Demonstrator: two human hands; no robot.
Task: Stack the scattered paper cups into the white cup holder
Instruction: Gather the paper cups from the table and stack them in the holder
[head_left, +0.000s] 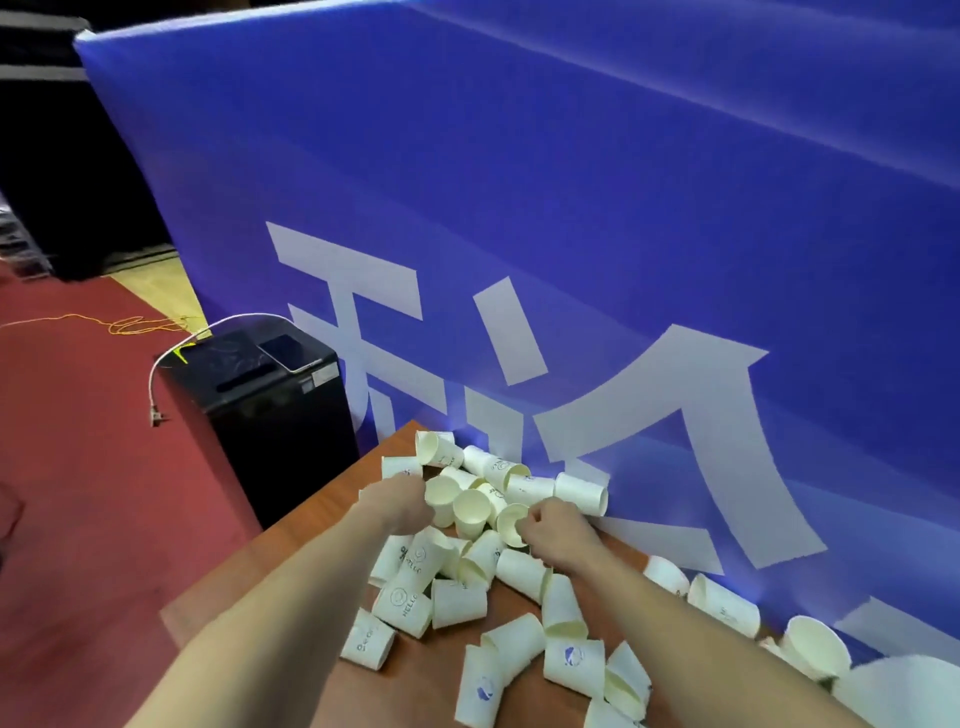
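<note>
Head view: a blue banner (571, 208) backs my wooden surface (291, 561), a black bin (280, 410) beside it. Paper cups (457, 597) lie scattered. My left grip (400, 506) curls among them; my right grip (553, 532) pinches a cup's (511, 522) rim.

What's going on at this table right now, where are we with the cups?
A person is reaching both hands into a pile of paper cups scattered on a wooden table against a blue banner. The right hand grips the rim of one cup; the left hand is at another cup, its grip hidden. Most cups lie loose on their sides. No cup holder is clearly identifiable.
</note>
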